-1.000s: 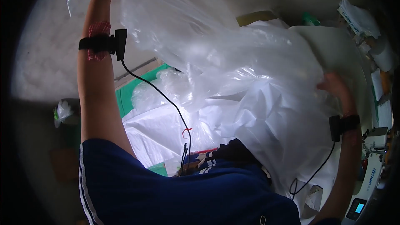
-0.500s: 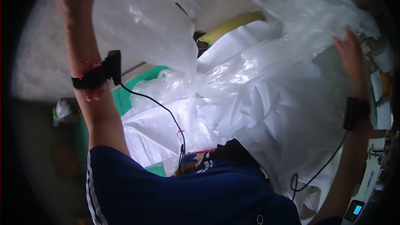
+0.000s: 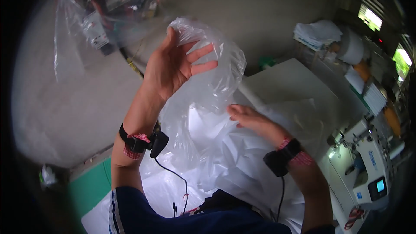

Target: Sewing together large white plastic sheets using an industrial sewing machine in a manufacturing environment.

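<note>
A large clear plastic sheet bulges upward in front of me and drapes down over white fabric. My left hand is raised against it, palm showing and fingers spread apart; the plastic passes over the thumb tip and covers part of the fingers. Lower and to the right, my right hand has its fingers bent together at the plastic's edge, and the fold between them is hard to make out. Crumpled white fabric and plastic lie across my lap, below both hands.
A white sewing machine with a lit screen stands at the right. Behind the plastic is a pale tabletop. Stacked white material sits at the far right. Plastic-wrapped equipment is on the upper-left wall; a green surface lies lower left.
My left hand has come down and to the right from high at the left. The right hand has moved inward to the left. The raised plastic has drawn together between them.
</note>
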`<state>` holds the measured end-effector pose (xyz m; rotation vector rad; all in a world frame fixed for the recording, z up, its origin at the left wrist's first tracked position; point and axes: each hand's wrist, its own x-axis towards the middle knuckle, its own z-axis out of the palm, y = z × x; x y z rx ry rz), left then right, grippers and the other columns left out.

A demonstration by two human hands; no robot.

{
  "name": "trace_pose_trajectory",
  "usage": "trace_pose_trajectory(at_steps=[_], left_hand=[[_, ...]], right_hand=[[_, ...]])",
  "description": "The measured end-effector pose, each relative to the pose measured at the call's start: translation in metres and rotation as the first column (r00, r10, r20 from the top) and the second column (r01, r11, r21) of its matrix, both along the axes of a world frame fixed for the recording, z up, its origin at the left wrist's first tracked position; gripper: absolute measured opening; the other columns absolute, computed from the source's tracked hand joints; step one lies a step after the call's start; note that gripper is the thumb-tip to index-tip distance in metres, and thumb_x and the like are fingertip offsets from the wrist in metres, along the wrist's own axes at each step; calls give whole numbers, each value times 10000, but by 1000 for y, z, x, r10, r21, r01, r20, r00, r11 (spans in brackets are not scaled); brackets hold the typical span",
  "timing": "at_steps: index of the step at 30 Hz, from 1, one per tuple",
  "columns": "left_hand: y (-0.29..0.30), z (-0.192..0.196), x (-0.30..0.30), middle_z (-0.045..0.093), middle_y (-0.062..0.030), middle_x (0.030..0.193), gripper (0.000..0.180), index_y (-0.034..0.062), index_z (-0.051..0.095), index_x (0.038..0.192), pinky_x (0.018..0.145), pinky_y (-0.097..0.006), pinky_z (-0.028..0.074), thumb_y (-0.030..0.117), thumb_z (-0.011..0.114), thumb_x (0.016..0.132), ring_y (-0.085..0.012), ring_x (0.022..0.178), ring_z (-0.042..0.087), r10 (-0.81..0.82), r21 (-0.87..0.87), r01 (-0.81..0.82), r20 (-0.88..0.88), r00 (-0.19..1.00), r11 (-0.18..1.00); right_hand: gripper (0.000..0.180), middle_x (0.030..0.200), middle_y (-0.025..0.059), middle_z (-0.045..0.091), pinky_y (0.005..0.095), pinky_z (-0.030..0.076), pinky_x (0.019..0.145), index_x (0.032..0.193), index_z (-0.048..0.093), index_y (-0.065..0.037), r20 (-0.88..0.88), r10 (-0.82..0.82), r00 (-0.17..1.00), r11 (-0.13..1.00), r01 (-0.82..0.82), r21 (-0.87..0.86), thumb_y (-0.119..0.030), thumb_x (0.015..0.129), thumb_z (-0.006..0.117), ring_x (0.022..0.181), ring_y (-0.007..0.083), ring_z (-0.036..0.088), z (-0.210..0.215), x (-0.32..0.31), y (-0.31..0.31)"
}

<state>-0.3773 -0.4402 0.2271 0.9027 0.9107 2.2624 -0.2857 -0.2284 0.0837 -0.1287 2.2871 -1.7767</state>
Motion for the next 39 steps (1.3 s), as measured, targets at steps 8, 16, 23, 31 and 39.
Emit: trace_pose_trajectory(at_steps=[8,16,23,31,39], left_hand=[[51,30,41,518,-181,1179,519,-8,448,1187,737,-417,563,445,336,961,-329,987,599,-167,-285,92,-248,954,954],[88,-37,30,411,-152,1363,650,32,315,1369,970,-367,406,491,431,924,-210,1174,490,31,-224,-213,-618,786,951],[127,-257,80,573,-143,526,301,28,626,576,583,-370,473,243,613,787,-282,531,596,-805,-836,-261,-541,243,483],[6,-362,-88,645,-239,855,239,-2,625,924,608,-416,515,173,476,858,-344,771,654,136,-689,-710,-725,675,-149],[115,-178,22,614,-97,845,230,35,598,993,562,-327,515,234,539,896,-172,671,600,47,-533,-200,-287,957,822]], right_hand=[[391,981,41,564,263,440,736,1235,468,-19,-170,-660,731,528,292,-797,-153,881,567,864,116,541,47,63,0],[321,1007,118,590,323,485,745,1209,525,-44,-707,-705,-60,444,741,-505,-145,905,515,887,220,586,121,226,114],[594,937,171,618,300,485,670,1376,304,-18,-849,-501,169,13,982,188,-53,825,523,698,220,580,-59,308,111],[546,1021,72,573,199,439,571,1300,459,-123,71,-996,44,12,920,-392,47,782,479,671,69,526,-94,429,50],[468,1035,89,628,288,516,660,1231,524,-86,290,-516,806,854,512,94,-89,781,653,763,166,626,-86,408,13]])
